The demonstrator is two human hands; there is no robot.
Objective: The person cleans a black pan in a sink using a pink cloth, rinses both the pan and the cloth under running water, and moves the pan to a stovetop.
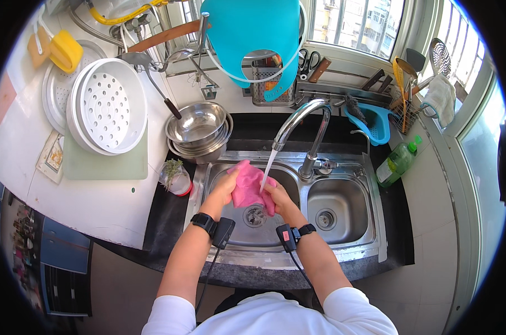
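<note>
A pink cloth (248, 188) is stretched between my two hands above the larger, left basin (244, 238) of a stainless steel double sink. My left hand (226, 185) grips its left edge. With my right hand (279, 197) I hold its right side, where the fabric bunches and hangs. Water (269, 165) runs from the curved chrome faucet (294, 119) onto the cloth near my right fingers. Below the cloth, the basin's drain strainer (255, 215) is partly visible. A strap with a black device is on each wrist.
Nested steel bowls (198, 130) and a glass jar with sprigs (175, 178) stand left of the sink. A green dish-soap bottle (397, 163) and a blue sink caddy (372, 123) are at right. White colanders (108, 106) rest on the left counter. A turquoise bib (253, 37) hangs above.
</note>
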